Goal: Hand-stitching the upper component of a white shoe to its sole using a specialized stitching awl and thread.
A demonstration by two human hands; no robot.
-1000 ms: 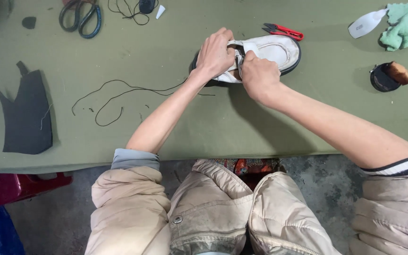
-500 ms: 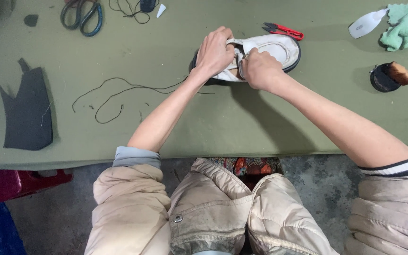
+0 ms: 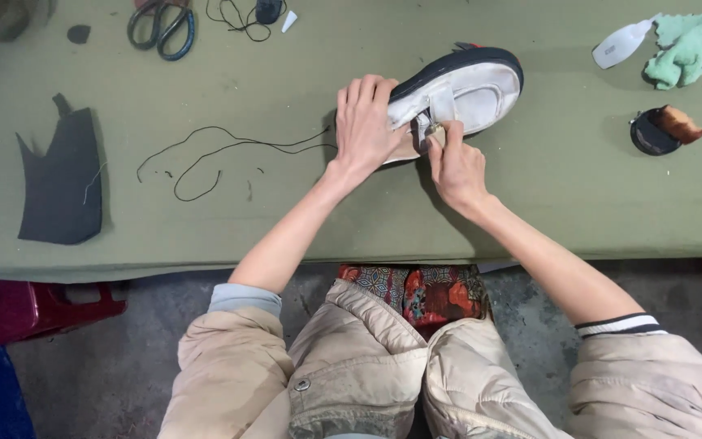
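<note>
A white shoe (image 3: pixel 469 85) with a dark sole lies tilted on its side on the green table (image 3: pixel 286 203). My left hand (image 3: pixel 365 122) lies flat over the shoe's heel end, fingers spread, pressing it down. My right hand (image 3: pixel 455 162) pinches a small tool or needle at the strap near the shoe's middle. A thin black thread (image 3: pixel 213 150) trails leftward from the shoe across the table.
A dark leather piece (image 3: pixel 62 183) lies at the left. Scissors (image 3: pixel 162 26) sit at the far edge. A green cloth (image 3: pixel 686 45), a white shoehorn-like piece (image 3: pixel 623 42) and a round dark tin with a brush (image 3: pixel 660 130) are at the right. A red stool (image 3: pixel 34 305) stands below.
The shoe has been tipped onto its side, hiding the red tool behind it. My left hand shifted to the heel and flattened; my right hand moved to the strap.
</note>
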